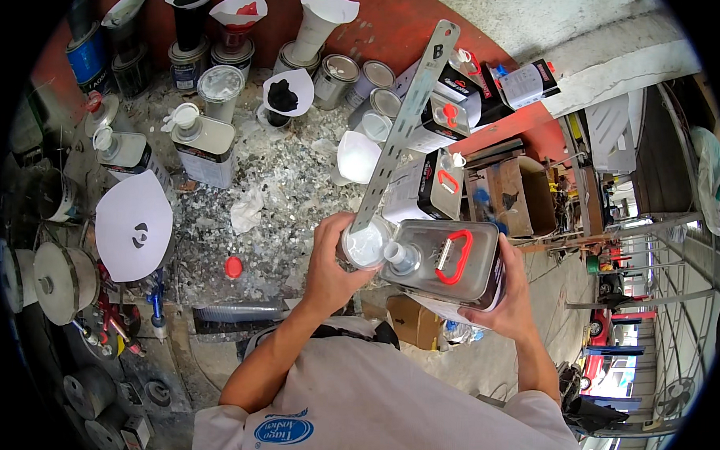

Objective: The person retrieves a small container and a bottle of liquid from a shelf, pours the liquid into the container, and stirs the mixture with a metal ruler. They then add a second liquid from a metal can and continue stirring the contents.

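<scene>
Head view shows a shiny rectangular metal can with a red handle [444,262], tipped on its side so its spout sits over a small round cup of white liquid [365,245]. The right hand [501,299] holds the can from below, fingers wrapped tight. The left hand [329,262] has its fingers curled closed around the cup. A long grey metal strip with holes [404,124] stands in the cup, leaning away. Near them, a red cap [233,267] lies on the messy speckled bench [287,188].

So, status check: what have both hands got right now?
Left hand grips small cup with metal stirring strip. Right hand tilts rectangular metal can, spout at cup. Nothing between.
</scene>
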Available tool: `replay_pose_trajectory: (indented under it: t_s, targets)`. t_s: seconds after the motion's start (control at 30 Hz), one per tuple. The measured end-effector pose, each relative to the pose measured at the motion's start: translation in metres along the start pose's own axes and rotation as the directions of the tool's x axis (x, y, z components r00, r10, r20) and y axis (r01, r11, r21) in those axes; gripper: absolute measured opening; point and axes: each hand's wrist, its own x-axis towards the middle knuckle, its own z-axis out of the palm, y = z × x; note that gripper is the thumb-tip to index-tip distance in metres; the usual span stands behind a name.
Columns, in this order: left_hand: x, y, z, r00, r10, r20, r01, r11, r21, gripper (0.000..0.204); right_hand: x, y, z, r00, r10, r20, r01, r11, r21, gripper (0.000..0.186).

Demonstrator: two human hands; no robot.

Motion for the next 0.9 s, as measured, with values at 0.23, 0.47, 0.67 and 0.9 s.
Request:
replay_pose_trajectory:
  t_s: [0.23,0.47,0.67,0.9]
  targets:
    - [0.0008,0.0017,-0.0003,1.0,-0.025,-0.004,0.025,1.0,-0.001,0.076,0.003,-0.0017,-0.0013,1.0,0.001,0.006,-0.001,1.0,-0.013,0.124]
    - [0.0009,-0.0004,-0.0002,0.999,-0.039,0.012,0.039,0.999,-0.016,0.077,0.0044,-0.0011,-0.0016,1.0,0.013,0.006,-0.013,1.0,-0.01,0.124]
    - [0.0012,0.0004,0.0003,0.999,-0.049,0.008,0.049,0.998,-0.027,0.079,0.0046,0.0004,-0.0034,0.999,0.023,0.023,-0.022,0.999,-0.046,0.126]
    - [0.0012,0.0009,0.0006,0.998,-0.061,0.002,0.061,0.997,-0.041,0.081,0.0061,-0.0003,-0.0041,0.999,0.036,0.038,-0.034,0.998,-0.053,0.127]
